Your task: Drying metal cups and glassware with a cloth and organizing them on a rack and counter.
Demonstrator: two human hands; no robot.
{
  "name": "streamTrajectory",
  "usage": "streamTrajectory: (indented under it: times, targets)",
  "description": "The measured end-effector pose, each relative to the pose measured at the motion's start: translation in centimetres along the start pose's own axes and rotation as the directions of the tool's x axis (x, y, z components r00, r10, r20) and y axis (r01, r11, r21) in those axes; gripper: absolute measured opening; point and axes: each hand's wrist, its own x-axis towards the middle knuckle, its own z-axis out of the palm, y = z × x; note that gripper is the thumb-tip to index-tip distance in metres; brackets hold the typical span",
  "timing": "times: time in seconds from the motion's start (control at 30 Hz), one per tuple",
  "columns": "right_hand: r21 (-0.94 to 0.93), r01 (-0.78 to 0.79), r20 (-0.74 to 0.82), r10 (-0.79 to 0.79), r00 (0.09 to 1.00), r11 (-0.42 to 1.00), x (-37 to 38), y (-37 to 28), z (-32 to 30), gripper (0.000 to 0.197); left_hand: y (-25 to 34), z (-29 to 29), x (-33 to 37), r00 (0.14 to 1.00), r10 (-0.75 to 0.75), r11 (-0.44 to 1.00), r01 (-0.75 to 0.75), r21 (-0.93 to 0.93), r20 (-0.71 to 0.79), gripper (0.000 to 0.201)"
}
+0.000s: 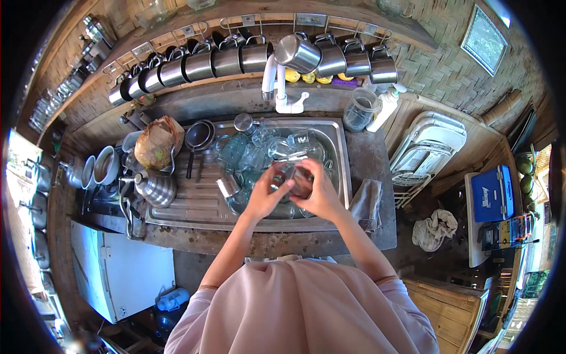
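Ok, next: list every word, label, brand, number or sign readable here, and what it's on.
Blue cooler box: white lettering on its front, not copied here.
Clear glass in the sink: apparent dark marking, too small to read.
Pale rack labels above the steel mugs: too small to read.
Drainboard, front edge: tiny mark, unreadable.

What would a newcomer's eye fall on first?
Likely the centre: a right hand holding a small blurred glass vessel, left hand close beside it, over a stainless-steel sink crowded with clear glassware. Next, the row of shiny, cylindrical steel mugs hanging above, and the big, rough, brown coconut at the sink's left.
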Motion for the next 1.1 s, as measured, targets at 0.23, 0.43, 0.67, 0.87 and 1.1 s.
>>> streamTrajectory:
  times: [0.23, 0.43, 0.67, 0.87, 1.1]
  targets:
    - [-0.336, -0.035, -0.219, -0.042, 0.975, 0.941, -2.0, -0.9, -3.9, 0.072, -2.0, 1.4, 0.5, 0.995, -0.035, 0.992, 0.045, -0.115, 0.090, 0.055]
    - [-0.492, -0.744, -0.683, 0.330, 0.652, 0.451, -9.6, 9.7, -8.0, 0.067, -1.1, 1.6, 0.8, 0.996, -0.075, 0.963, 0.087, -0.255, 0.057, 0.052]
    - [-0.405, -0.801, -0.665, 0.460, 0.589, 0.440, -11.4, 10.6, -6.2, 0.077, 0.2, 2.3, 0.7, 0.977, -0.158, 0.920, 0.198, -0.339, 0.143, 0.048]
    - [-0.381, -0.757, -0.613, 0.468, 0.636, 0.530, -11.0, 11.3, -6.8, 0.061, 0.0, 3.7, 1.0, 0.961, -0.142, 0.866, 0.237, -0.441, 0.239, 0.052]
    - [0.146, -0.516, -0.491, 0.515, 0.703, 0.844, -7.4, 5.9, -5.8, 0.052, -0.3, 5.2, 0.7, 0.952, -0.226, 0.582, 0.302, -0.755, 0.206, 0.050]
